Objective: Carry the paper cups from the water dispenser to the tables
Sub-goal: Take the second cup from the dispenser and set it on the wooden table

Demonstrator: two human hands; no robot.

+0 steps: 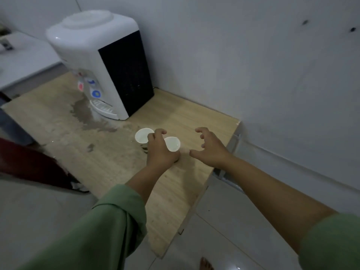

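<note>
A: Where is your left hand (159, 151) right now?

B: Down on the wooden bench (175, 201), between the two paper cups (144, 135). Your fingers are curled over the gap where the rims sit closest, one fingertip touching the rim of the far-left cup and the back of the hand covering part of the nearer cup (172, 144). Whether you have a real hold on either cup cannot be told; the palm hides the cup walls.

A: And your right hand (209, 148)?

B: Spread wide and holding nothing, fingers clawed and thumb stretched out toward the nearer cup, just beside it but apart from it.

A: Where do the cups stand?

B: Both upright on the bench, side by side, in front of the white water dispenser (101, 63), near its drip tray (104, 110). A dark wet stain (87, 117) spreads across the bench from the tray toward the cups.

A: Sleeves?

B: Green, pushed up on both forearms.
</note>
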